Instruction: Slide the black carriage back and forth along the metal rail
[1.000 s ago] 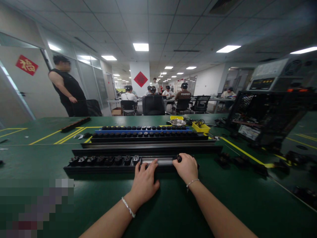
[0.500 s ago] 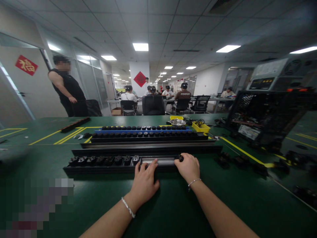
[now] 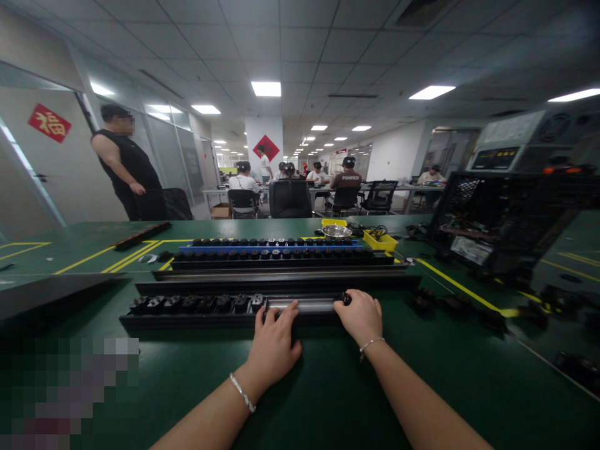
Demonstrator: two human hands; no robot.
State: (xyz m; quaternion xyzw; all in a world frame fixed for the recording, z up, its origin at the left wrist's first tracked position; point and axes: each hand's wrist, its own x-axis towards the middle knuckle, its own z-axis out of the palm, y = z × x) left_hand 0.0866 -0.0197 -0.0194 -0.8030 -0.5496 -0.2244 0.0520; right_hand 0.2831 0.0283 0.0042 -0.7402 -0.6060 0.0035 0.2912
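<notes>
A black track rail (image 3: 187, 322) lies across the table in front of me. Its left part holds a row of black round-faced socket modules (image 3: 206, 304); to their right a bare grey channel (image 3: 304, 305) shows. My left hand (image 3: 274, 340) is open, its fingers apart and resting on the rail just right of the last module. At the rail's right end my right hand (image 3: 362, 317) is closed, thumb and fingers pinched round a small black piece (image 3: 346, 299), probably a socket module. The fingers hide most of that piece.
Behind are more black rails (image 3: 281, 284) and a blue strip (image 3: 272, 248) between rows of modules. A metal dish (image 3: 336, 232), a yellow bin (image 3: 380, 242), loose black parts (image 3: 457, 304) and an opened computer case (image 3: 487, 219) stand right. A dark panel (image 3: 51, 297) juts in from the left.
My right hand has shifted slightly right with the small black piece; my left hand stays put. A dark panel has come in at the left, and a distant person has moved into view.
</notes>
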